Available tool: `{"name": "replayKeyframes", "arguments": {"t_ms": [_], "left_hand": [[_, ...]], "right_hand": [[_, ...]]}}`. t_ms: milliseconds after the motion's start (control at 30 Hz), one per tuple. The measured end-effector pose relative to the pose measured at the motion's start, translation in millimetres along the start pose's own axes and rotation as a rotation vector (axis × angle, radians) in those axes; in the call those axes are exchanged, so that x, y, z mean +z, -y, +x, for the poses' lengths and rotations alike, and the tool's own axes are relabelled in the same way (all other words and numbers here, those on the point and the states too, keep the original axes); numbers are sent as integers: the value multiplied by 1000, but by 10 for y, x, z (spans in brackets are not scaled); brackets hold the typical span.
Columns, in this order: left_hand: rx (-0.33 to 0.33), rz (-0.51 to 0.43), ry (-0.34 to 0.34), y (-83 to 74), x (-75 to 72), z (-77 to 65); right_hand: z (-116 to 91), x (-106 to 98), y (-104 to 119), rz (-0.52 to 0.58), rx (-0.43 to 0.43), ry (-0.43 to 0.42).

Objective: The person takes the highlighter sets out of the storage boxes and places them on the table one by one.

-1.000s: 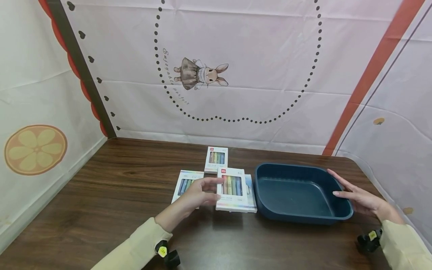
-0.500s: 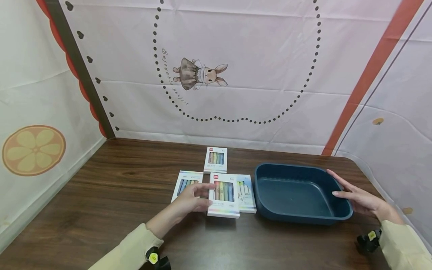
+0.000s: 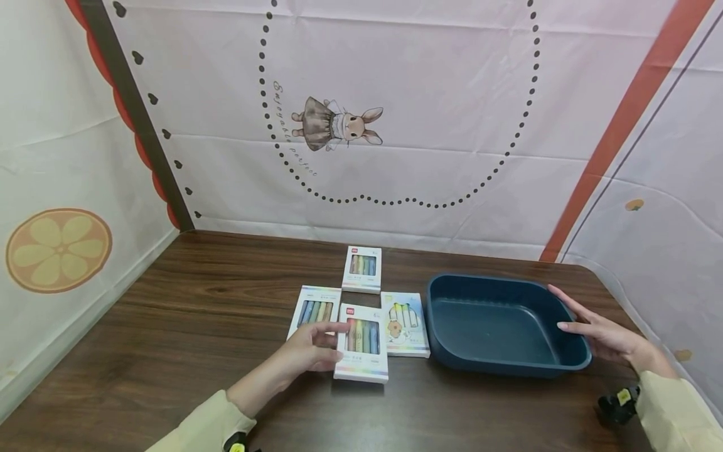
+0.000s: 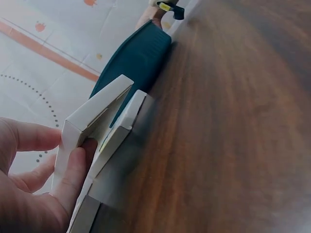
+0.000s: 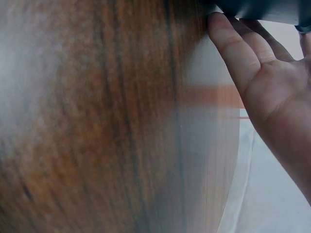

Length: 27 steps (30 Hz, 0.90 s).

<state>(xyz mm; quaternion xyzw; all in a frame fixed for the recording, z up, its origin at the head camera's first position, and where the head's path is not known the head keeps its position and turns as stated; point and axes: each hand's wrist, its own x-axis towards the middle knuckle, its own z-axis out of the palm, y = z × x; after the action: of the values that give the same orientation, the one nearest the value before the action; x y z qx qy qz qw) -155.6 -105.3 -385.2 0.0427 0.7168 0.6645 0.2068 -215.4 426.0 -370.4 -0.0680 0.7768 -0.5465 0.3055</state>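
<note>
My left hand (image 3: pixel 313 347) pinches a white windowed box of coloured markers (image 3: pixel 361 344) by its left edge. In the left wrist view that marker box (image 4: pixel 97 104) is held tilted, apart from a second box (image 4: pixel 124 119) below it. Three similar boxes lie on the table: a left one (image 3: pixel 319 307) partly behind the hand, a far one (image 3: pixel 362 269), and a right one with a cartoon print (image 3: pixel 405 324). At the right, my right hand (image 3: pixel 610 333) holds the right end of a dark blue plastic tub (image 3: pixel 497 326), thumb over the rim. Nothing lies in the tub.
The brown wooden table (image 3: pixel 169 351) reaches back to a printed cloth wall (image 3: pixel 440 113). More cloth hangs at the left (image 3: pixel 130 169) and right (image 3: pixel 672 251). The tub's left side stands close beside the cartoon-print box.
The marker box in my left hand has moved left and towards me, uncovering the cartoon-print box beneath. My right hand and the tub stay put.
</note>
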Motion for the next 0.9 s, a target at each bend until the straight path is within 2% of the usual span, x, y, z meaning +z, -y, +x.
{"name": "replayKeyframes", "arguments": {"t_ms": [333, 900], "left_hand": [[4, -13, 36, 71, -8, -109], [-14, -21, 58, 130, 4, -202]], "right_hand": [[1, 3, 1, 1, 2, -7], [-10, 21, -17, -46, -32, -33]]}}
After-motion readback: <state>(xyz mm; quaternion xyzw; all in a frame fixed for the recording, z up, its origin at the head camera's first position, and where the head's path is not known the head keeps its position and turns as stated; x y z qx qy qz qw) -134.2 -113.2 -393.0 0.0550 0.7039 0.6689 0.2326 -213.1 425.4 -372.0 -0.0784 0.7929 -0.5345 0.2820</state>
